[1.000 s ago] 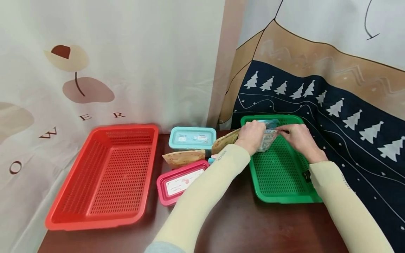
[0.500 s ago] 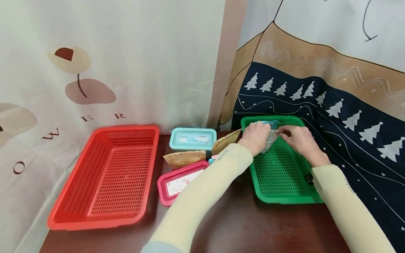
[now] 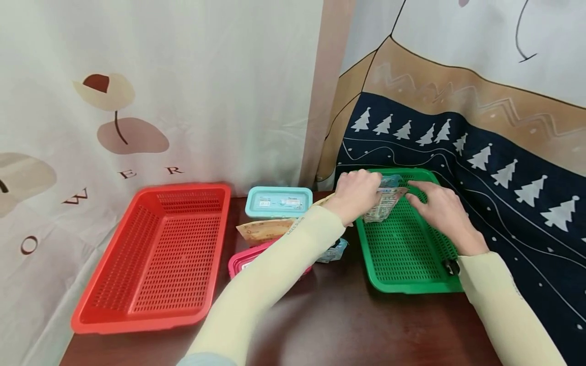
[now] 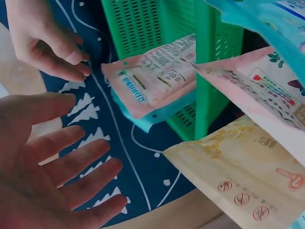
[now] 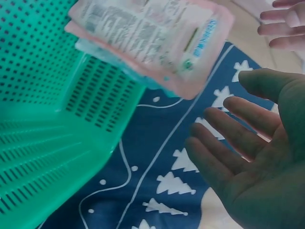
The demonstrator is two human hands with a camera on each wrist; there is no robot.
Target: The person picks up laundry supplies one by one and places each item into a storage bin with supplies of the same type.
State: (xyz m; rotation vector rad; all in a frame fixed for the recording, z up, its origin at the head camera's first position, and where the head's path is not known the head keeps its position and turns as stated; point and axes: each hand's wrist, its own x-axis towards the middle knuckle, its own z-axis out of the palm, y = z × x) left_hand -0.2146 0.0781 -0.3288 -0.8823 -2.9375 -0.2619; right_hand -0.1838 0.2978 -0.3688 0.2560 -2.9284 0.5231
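Note:
A pink pouch (image 3: 383, 204) with printed text leans upright at the far left end of the green basket (image 3: 412, 287), a blue pouch (image 3: 391, 181) behind it. My left hand (image 3: 356, 194) is just left of these pouches; in the left wrist view its fingers (image 4: 90, 179) spread, with nothing in them. Right of the pouches is my right hand (image 3: 444, 216), apart from them, fingers extended and holding nothing in the right wrist view. Outside the basket, a beige pouch (image 4: 233, 167) and another pink-and-white pouch (image 4: 271, 88) stand close by, partly behind my left arm in the head view.
On the left stands a red basket (image 3: 176, 249). Between the baskets are a light blue lidded box (image 3: 279, 201), a brown pouch (image 3: 263, 230), a crimson lidded box (image 3: 242, 259) partly under my left arm, and a blue packet (image 3: 334, 251). Curtains hang behind.
Both hands have let go of the pouches in the green basket and drawn apart, the left toward the left, the right toward the right. The blue packet on the table has come into view.

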